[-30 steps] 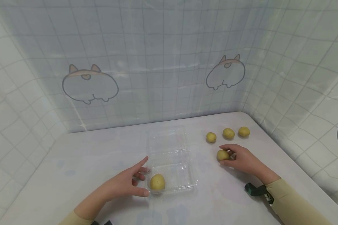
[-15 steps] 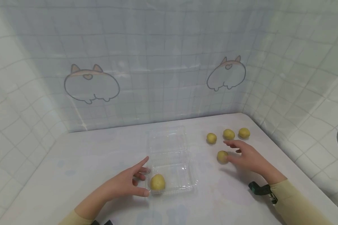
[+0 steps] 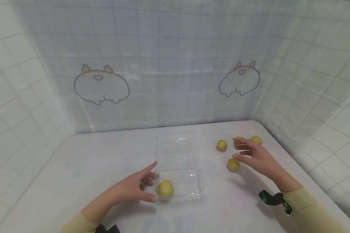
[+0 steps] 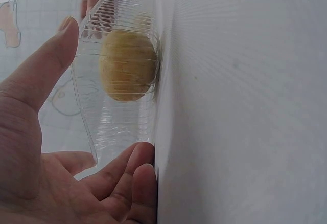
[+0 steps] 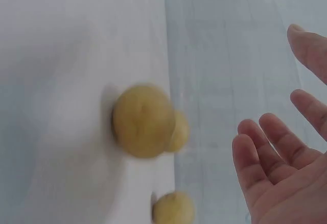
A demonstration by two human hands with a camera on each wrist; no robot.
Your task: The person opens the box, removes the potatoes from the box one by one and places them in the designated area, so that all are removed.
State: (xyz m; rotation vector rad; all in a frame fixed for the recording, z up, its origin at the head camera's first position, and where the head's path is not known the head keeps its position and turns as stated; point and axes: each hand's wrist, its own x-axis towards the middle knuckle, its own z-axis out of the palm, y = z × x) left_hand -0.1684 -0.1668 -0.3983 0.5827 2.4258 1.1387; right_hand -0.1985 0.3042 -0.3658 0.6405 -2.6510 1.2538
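Clear tray (image 3: 178, 152) near table (image 3: 75, 181) centre, lid open. One ball (image 3: 165, 188) inside tray, front-left corner. Left hand (image 3: 134, 187) at tray's left edge, fingers extended, thumb by ball. Right of tray: ball (image 3: 233, 164) nearest, ball (image 3: 222, 145) behind it, ball (image 3: 256, 139) farthest. Right hand (image 3: 255, 155) spread above these, holding nothing, partly covering fourth ball (image 3: 238, 138).

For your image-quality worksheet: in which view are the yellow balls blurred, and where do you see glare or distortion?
Right wrist view: the nearest yellow ball is smeared and soft. Left wrist view: sharper, though the clear tray's ribbed wall distorts the ball in the tray. Head view: even light, soft shadows, faint glints on the tray.
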